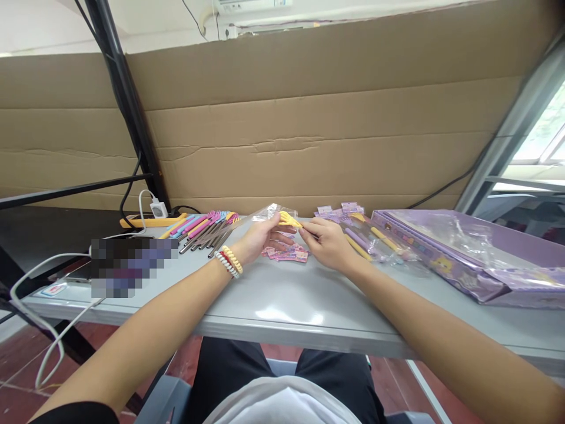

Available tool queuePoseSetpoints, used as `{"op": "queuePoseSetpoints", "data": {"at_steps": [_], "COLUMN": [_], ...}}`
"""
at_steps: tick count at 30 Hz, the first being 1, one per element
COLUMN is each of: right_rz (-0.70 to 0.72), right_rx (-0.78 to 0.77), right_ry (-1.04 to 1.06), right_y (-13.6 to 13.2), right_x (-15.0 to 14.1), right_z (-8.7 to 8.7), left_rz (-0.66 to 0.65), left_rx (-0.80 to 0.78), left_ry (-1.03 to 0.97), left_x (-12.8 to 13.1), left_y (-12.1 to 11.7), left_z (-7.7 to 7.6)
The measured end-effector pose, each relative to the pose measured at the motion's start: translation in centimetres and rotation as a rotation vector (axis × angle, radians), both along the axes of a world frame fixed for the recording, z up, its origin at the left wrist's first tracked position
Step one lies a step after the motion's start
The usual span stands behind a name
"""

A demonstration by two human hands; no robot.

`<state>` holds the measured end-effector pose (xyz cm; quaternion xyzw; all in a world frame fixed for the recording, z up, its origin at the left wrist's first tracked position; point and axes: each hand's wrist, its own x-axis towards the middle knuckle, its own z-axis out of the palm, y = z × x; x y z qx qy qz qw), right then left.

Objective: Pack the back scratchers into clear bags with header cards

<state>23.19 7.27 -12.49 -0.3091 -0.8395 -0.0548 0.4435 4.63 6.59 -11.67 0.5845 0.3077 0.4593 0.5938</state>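
Note:
A clear plastic bag point(269, 212) is held in my left hand point(260, 238), with the thumb on top and the other fingers partly spread beneath. My right hand point(326, 241) is closed on what looks like a small whisk with yellow loops point(289, 219). The yellow loops point left and lie at the bag's mouth, close to my left fingertips. Whether they are inside the bag, I cannot tell. My right fingers hide most of the handle. Just below both hands, pink printed cards point(286, 254) lie on the grey table point(282, 294).
Several whisks point(203, 229) with coloured and metal handles lie in a pile at left. Bagged ones point(375, 238) lie to the right, beside a purple box point(463, 259) with clear plastic in it. A white cable point(30, 265) hangs off the left edge. Cardboard point(309, 118) stands behind.

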Motion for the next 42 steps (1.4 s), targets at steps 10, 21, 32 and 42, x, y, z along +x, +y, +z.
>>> {"op": "queuePoseSetpoints", "data": {"at_steps": [10,21,32,42], "right_rz": [0.02,0.006,-0.009,0.008], "right_rx": [-0.01,0.006,-0.04,-0.078], "right_ry": [-0.05,-0.029,-0.057,-0.082], "right_y": [-0.02,-0.2,-0.38,-0.71], "right_x": [0.29,0.24,0.32,0.37], "right_z": [0.22,0.28,0.5,0.86], "left_rz": [0.077,0.226,0.246,0.479], "left_rx": [0.006,0.035,0.105,0.25], "left_ry": [-0.01,-0.078,-0.044,0.037], "left_x": [0.03,0.04,-0.08,-0.21], "left_y": [0.34,0.59,0.32,0.85], "left_z": [-0.15,-0.1,0.37,0.18]}}
